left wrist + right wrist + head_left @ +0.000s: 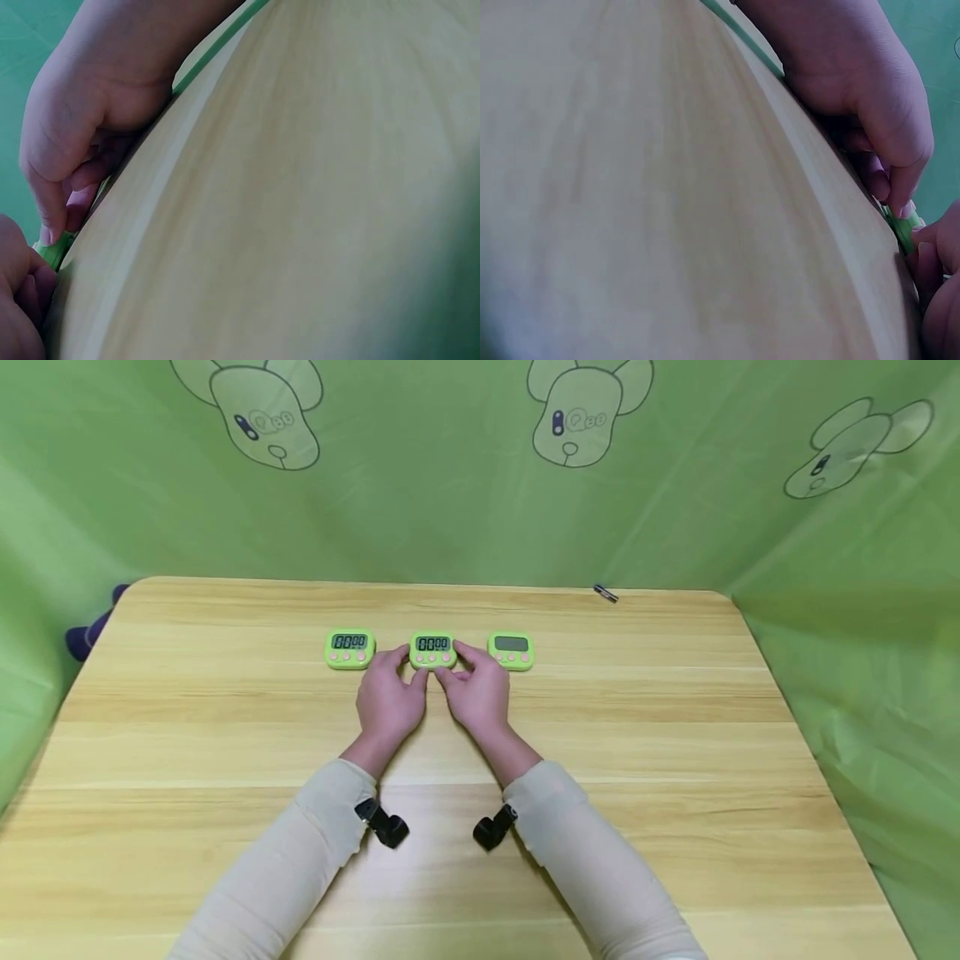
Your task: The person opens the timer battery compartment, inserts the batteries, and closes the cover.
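Three light green digital kitchen timers lie in a row on the table. Both hands are at the middle timer (432, 650), whose screen reads 00:00. My left hand (390, 697) pinches its left side, thumb by the bottom edge and forefinger by the side. On the opposite side, my right hand (477, 691) pinches it in the same way. The left timer (350, 649) also shows 00:00 and stands just beyond the left hand's knuckles. Close to the right hand is the right timer (511, 651), its screen blank. In both wrist views, fingers mostly cover the green timer (905, 227).
A small dark pen-like object (605, 593) lies at the back edge of the wooden table (645, 735). Green curtains (450, 518) with cartoon heads hang behind and at the sides. Something purple (90, 631) shows past the table's left back corner.
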Demonstrator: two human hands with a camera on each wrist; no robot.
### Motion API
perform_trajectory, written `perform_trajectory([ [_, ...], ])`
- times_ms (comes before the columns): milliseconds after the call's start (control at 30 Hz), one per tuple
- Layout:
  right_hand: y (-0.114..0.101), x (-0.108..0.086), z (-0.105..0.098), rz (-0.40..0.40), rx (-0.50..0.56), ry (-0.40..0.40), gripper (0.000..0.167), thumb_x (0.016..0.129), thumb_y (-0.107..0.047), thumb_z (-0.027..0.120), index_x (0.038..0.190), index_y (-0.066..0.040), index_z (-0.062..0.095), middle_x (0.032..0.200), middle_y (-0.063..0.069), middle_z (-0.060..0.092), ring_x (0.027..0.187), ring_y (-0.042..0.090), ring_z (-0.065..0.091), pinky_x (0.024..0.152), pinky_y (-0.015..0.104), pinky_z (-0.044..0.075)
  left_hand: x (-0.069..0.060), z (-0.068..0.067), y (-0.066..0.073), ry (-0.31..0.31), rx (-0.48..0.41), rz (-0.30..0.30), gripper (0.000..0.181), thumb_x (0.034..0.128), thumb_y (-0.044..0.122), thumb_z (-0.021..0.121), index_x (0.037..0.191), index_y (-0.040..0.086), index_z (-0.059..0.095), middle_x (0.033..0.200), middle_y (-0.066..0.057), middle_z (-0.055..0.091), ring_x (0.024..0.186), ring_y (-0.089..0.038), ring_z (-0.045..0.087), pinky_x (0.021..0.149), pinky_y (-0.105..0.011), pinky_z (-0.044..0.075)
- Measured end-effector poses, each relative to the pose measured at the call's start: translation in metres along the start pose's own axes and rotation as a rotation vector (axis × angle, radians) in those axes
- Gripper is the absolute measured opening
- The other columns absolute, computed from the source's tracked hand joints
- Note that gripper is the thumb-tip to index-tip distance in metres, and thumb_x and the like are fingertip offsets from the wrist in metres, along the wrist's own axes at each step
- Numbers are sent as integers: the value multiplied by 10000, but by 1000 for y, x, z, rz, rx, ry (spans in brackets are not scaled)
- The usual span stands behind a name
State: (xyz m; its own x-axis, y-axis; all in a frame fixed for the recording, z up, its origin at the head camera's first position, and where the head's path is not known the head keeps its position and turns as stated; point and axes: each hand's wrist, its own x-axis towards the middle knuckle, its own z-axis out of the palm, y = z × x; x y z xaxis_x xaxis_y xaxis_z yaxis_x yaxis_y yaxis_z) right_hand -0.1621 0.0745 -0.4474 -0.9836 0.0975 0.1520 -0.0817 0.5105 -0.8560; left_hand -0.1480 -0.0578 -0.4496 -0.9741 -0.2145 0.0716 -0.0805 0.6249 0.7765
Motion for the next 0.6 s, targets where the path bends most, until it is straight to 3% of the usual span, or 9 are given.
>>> perform_trajectory([
  [133, 0, 0, 1, -16, -20, 5, 500, 827, -113, 838, 1288, -37, 662, 1244, 136, 654, 772, 145, 703, 617, 188, 562, -1, 0, 0, 16, 0, 4, 487, 931, 265, 707, 1357, 52, 602, 1262, -91, 602, 1188, -309, 564, 984, -477, 455],
  [267, 1, -4, 1, -39, -17, 8, 565, 799, -106, 859, 1317, -38, 644, 1284, 117, 620, 765, 126, 700, 682, 202, 564, -4, 1, -2, 70, -34, 15, 475, 904, 238, 726, 1321, 38, 617, 1217, -90, 621, 1148, -296, 579, 977, -458, 456],
  [433, 5, -17, -7, -74, 117, -19, 538, 774, -22, 852, 1272, -12, 651, 1230, 134, 584, 812, 166, 692, 686, 227, 581, -15, 1, -4, 154, -147, 29, 430, 852, 143, 733, 1254, 22, 636, 1110, -76, 634, 878, -229, 608, 846, -401, 483],
  [600, 18, -32, -28, -101, 231, -56, 395, 773, 32, 832, 1143, 33, 697, 1090, 152, 632, 791, 211, 687, 665, 260, 591, -37, 5, 0, 149, -217, 76, 383, 837, 84, 726, 1209, 28, 654, 1040, -53, 648, 718, -151, 578, 686, -335, 485],
])
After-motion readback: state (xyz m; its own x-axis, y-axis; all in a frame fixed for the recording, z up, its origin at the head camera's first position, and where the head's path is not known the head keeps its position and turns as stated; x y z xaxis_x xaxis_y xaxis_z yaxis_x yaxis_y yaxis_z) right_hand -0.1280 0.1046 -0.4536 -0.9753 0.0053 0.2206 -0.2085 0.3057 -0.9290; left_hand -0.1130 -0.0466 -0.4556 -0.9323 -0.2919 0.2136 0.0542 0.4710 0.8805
